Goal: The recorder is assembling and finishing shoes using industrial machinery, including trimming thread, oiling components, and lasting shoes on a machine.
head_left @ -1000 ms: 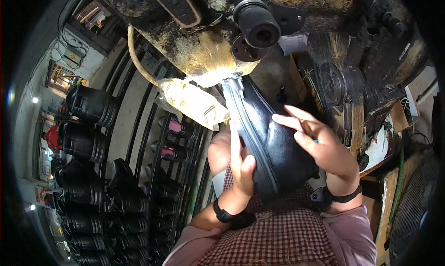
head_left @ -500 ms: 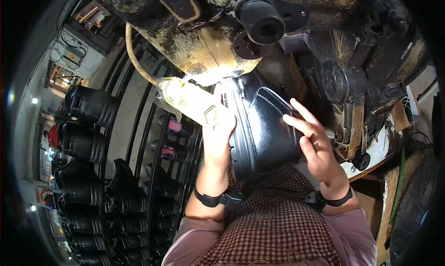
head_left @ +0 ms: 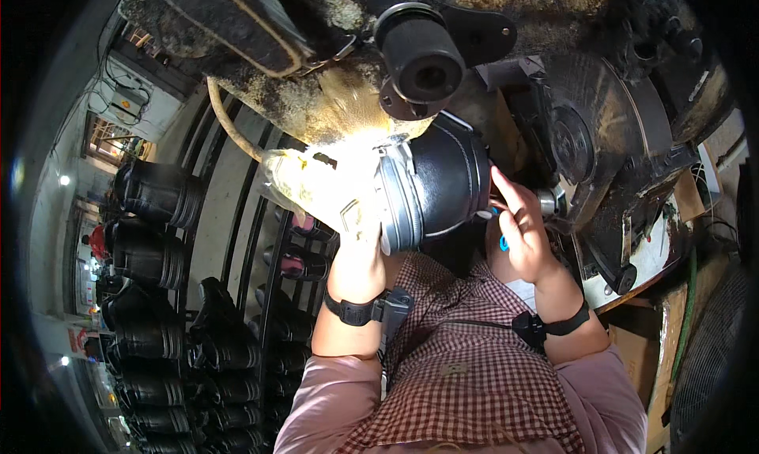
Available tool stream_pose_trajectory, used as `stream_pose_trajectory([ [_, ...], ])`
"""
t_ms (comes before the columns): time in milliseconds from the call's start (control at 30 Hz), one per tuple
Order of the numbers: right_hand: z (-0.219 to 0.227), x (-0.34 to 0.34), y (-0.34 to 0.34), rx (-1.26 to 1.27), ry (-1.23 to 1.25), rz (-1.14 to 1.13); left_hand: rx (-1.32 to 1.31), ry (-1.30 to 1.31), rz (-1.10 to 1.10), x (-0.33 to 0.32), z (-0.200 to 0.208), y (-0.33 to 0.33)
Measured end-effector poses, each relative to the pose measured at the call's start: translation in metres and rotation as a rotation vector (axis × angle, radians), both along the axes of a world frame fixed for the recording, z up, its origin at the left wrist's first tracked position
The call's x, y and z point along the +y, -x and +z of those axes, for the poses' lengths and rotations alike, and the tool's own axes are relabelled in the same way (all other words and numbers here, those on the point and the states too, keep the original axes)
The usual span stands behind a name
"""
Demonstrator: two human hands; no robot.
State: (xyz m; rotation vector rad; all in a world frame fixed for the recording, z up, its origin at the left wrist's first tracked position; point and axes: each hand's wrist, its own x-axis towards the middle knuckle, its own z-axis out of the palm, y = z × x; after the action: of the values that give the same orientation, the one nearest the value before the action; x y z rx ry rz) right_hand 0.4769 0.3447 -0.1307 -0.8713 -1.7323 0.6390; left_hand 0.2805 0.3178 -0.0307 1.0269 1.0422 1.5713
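Observation:
A black leather boot (head_left: 451,177) with a ribbed sole edge and pale stitching lies sideways under the working end of a grimy machine (head_left: 348,98). My left hand (head_left: 361,228) grips it at the sole side; its fingers are partly lost in the lamp's glare. At the boot's right end, my right hand (head_left: 523,232) has the index finger stretched out along the edge and the thumb apart. A pale, plastic-wrapped lamp-like piece (head_left: 292,181) on a cord overlaps the left hand. Where the boot meets the machine is washed out.
Racks on the left carry several rows of black boots (head_left: 142,319) and shoes with pink insides (head_left: 292,262). A black cylinder (head_left: 423,62) juts from the machine above the boot. More dark machinery (head_left: 573,138) and a fan (head_left: 711,359) stand at the right.
The boot has turned and shifted up, away from my body, so its stitched side panel shows less. My left hand moved with it. My right hand slid lower along its right end.

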Motion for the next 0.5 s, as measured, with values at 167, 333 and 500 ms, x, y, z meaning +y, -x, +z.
stream_pose_trajectory([
  [167,-0.008,-0.009,-0.010,0.474,0.168,-0.010,-0.059,0.117,-0.202,0.006,-0.034,0.050],
  [333,0.023,-0.023,0.009,0.325,-0.062,-0.040,-0.171,0.241,-0.239,0.069,-0.049,0.069],
  [500,0.066,-0.052,0.033,0.314,0.183,0.090,-0.085,-0.173,-0.117,0.012,-0.040,0.042],
])
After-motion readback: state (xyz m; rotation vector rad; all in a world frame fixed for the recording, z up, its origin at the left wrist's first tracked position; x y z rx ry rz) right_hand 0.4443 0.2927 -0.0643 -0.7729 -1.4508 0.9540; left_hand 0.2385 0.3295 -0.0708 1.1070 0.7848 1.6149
